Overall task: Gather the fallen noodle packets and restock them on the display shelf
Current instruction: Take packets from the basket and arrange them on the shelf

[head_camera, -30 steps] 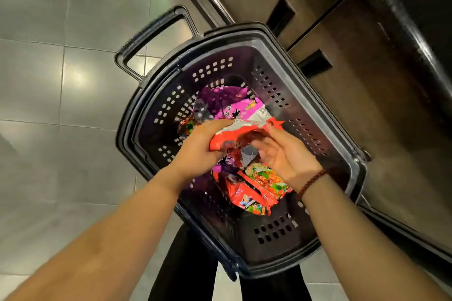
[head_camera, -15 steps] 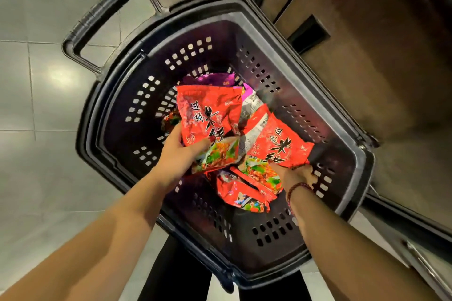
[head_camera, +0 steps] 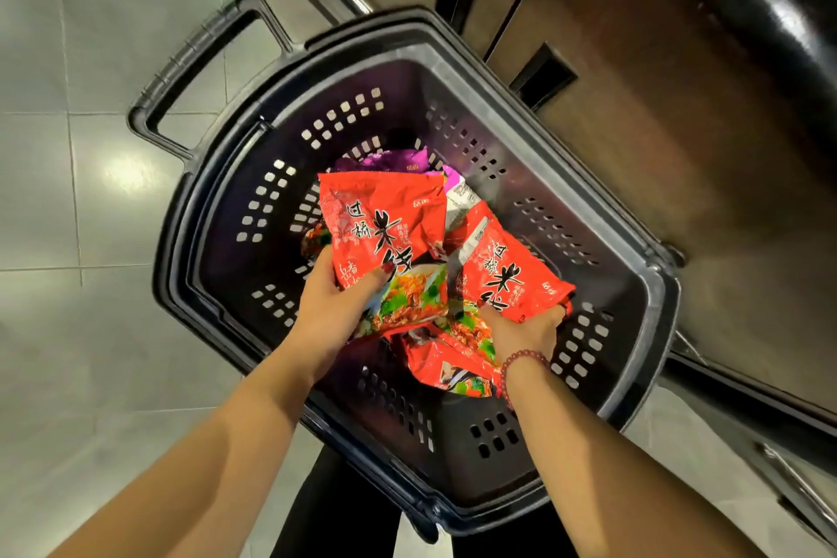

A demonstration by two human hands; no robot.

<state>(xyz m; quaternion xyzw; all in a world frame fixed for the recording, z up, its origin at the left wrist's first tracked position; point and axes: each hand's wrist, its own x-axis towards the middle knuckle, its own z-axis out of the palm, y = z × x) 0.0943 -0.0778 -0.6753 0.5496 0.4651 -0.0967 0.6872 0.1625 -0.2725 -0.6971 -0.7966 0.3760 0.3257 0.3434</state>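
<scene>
basket: dark perforated plastic shopping basket [head_camera: 634, 331] is seen from above, set on grey tiled floor [head_camera: 68, 331]; loop handle [head_camera: 199, 59] sticks out at upper left.
left hand: left hand [head_camera: 335, 308] is closed around the lower edge of a red noodle packet [head_camera: 385, 222]; thumb is laid across the front print, fingers are hidden behind. Grip is tight, packet is held upright over the basket interior.
right hand: right hand [head_camera: 525, 326] is closed on the lower end of a second red packet [head_camera: 507, 276], which is tilted to the right. Fingers are mostly hidden under the wrapper. A bead bracelet [head_camera: 521, 360] is worn at the wrist.
packet spacing: the two held packets are just beside each other, edges overlapping near the middle.
remaining stock: another red packet [head_camera: 453, 367] is left lying on the basket bottom under the hands; purple packets [head_camera: 398, 161] are piled at the far side, partly covered by the held ones. Count cannot be told.
surroundings: brown cabinet front [head_camera: 679, 150] with dark recessed slots is seen beside the basket, right of it. Display shelf itself can't be identified.
legs: dark trousers [head_camera: 335, 512] are visible below the basket's near edge.
</scene>
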